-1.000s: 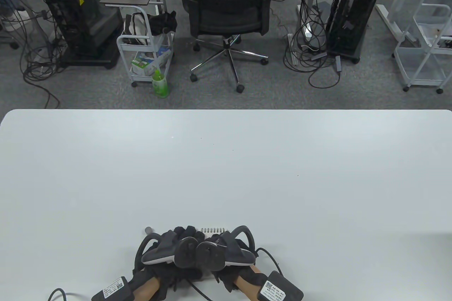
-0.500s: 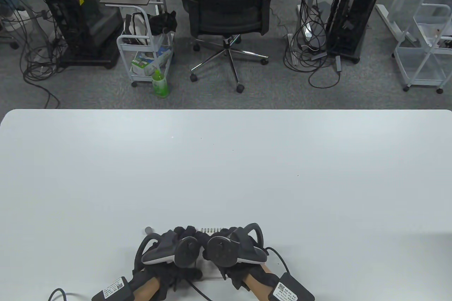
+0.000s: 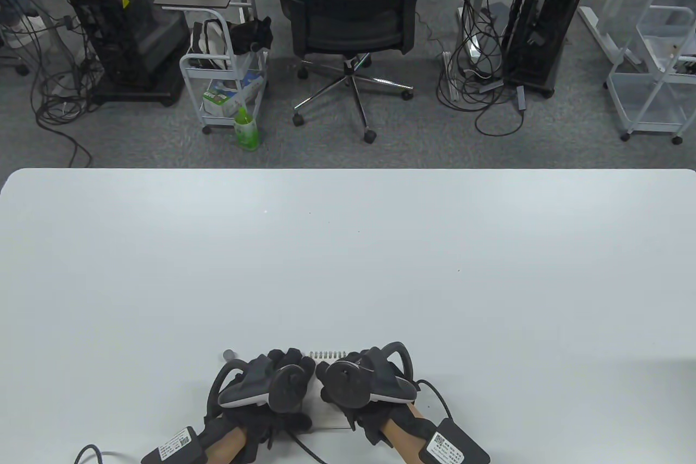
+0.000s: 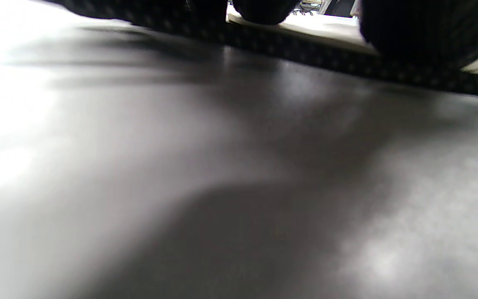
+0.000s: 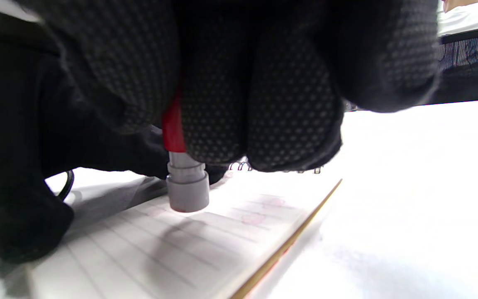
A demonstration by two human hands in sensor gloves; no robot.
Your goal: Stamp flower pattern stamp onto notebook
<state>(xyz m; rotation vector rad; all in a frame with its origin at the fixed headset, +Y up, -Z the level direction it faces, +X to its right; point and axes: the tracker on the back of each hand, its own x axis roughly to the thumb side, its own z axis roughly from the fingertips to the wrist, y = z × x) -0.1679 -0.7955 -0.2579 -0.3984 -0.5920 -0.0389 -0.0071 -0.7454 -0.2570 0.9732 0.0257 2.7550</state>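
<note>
White table (image 3: 348, 268), lower centre: right hand (image 3: 375, 382) pinches the light, rigid stamp (image 5: 187, 187) high on its barrel; left hand (image 3: 261, 388) presses the floppy notebook (image 5: 189, 245) flat.

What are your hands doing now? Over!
Right hand grips stamp, pressed on notebook page. Left hand rests on notebook's left side. Faint pink prints already there. Nothing blocking.
</note>
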